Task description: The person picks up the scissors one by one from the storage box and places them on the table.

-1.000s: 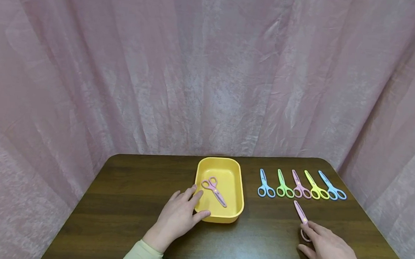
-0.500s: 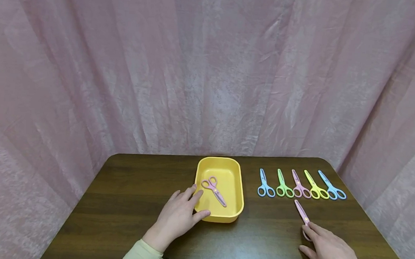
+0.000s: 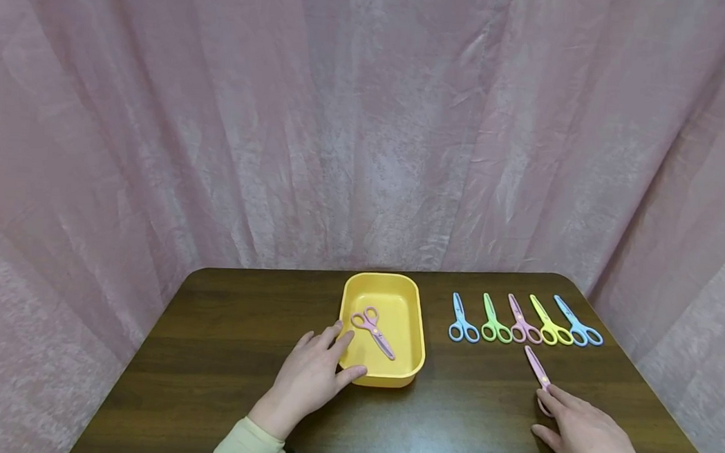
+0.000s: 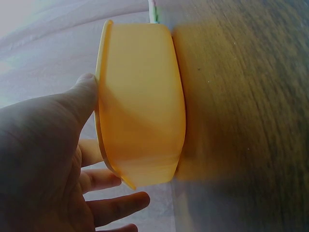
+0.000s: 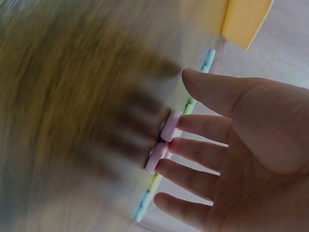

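In the head view my left hand (image 3: 306, 379) rests at the near left rim of a yellow plastic tray (image 3: 401, 326). The left wrist view has its thumb and fingertips at the rim, with the fingers spread. Inside the tray lies a pair of pink scissors (image 3: 376, 333). On the right, the straight fingers of my right hand (image 3: 589, 434) touch a second pair of pink scissors (image 3: 537, 367) lying on the table, covering part of its handles. The handle loops (image 5: 170, 126) show right at the fingertips in the right wrist view; the thumb stands apart from them.
Beyond my right hand runs a row of scissors: blue (image 3: 464, 323), green (image 3: 495, 323), pink (image 3: 523, 325), yellow (image 3: 549, 325) and another blue pair (image 3: 577, 327). The dark wooden table (image 3: 238, 323) meets pink curtains (image 3: 367, 150) at its back edge.
My right hand and the pink scissors under its fingers have slid to the right and slightly away, toward the row. The left hand has stayed at the tray.
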{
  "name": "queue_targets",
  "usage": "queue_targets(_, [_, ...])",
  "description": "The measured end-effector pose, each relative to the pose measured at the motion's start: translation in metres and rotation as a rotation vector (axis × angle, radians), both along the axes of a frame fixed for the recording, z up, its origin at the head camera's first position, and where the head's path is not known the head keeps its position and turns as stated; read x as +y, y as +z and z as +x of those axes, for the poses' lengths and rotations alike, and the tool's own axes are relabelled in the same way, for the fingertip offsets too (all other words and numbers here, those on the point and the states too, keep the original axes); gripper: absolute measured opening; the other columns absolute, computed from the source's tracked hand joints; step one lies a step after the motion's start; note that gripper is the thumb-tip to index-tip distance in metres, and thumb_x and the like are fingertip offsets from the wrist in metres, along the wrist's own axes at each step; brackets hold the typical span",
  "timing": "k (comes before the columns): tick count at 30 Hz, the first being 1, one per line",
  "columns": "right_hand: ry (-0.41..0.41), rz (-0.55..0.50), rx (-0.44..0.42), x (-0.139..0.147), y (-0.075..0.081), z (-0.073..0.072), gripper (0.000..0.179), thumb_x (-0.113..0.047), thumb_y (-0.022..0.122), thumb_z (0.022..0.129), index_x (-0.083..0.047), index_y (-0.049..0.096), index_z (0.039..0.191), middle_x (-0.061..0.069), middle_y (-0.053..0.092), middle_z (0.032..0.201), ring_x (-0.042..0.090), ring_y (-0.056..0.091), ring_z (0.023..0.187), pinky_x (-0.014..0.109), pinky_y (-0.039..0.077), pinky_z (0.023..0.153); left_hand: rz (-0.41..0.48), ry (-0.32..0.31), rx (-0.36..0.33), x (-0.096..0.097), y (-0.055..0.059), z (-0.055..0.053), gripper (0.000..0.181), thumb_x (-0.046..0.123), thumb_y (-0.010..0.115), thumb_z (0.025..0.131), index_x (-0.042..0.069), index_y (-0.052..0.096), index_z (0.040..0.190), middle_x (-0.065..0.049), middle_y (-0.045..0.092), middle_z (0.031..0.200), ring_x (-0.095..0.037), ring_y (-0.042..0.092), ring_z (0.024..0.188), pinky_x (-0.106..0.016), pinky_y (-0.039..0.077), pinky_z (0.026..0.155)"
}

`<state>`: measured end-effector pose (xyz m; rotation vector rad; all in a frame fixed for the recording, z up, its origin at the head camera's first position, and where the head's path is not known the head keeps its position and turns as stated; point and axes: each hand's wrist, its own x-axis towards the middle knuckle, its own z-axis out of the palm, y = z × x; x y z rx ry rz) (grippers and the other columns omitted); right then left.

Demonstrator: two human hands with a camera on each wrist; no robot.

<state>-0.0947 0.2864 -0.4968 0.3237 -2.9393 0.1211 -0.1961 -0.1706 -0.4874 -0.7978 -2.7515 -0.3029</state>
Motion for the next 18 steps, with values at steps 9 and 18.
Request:
queue_targets(9, [-0.039, -0.001, -0.074, 0.017, 0.000, -0.003, 0.059, -0.032, 0.091, 0.090, 0.005, 0.074, 0.134, 0.030, 0.068, 0.140, 0.054, 0.069, 0.120, 0.070, 0.056, 0.094, 0.006, 0.001, -0.002, 0.001, 0.000, -0.001, 0.071, 0.059, 0.069, 0.105, 0.004, 0.068, 0.149, -0.022, 0.061, 0.153, -0.039, 0.065, 0.134, -0.064, 0.048, 0.115])
queue_targets(18, [-0.074, 0.003, -0.098, 0.032, 0.001, -0.003, 0.059, -0.033, 0.090, 0.092, 0.007, 0.074, 0.132, 0.033, 0.068, 0.139, 0.058, 0.068, 0.119, 0.070, 0.055, 0.094, 0.008, 0.003, -0.016, 0.001, 0.001, -0.001, 0.071, 0.060, 0.069, 0.105, 0.005, 0.068, 0.150, -0.022, 0.060, 0.153, -0.039, 0.065, 0.134, -0.065, 0.047, 0.115])
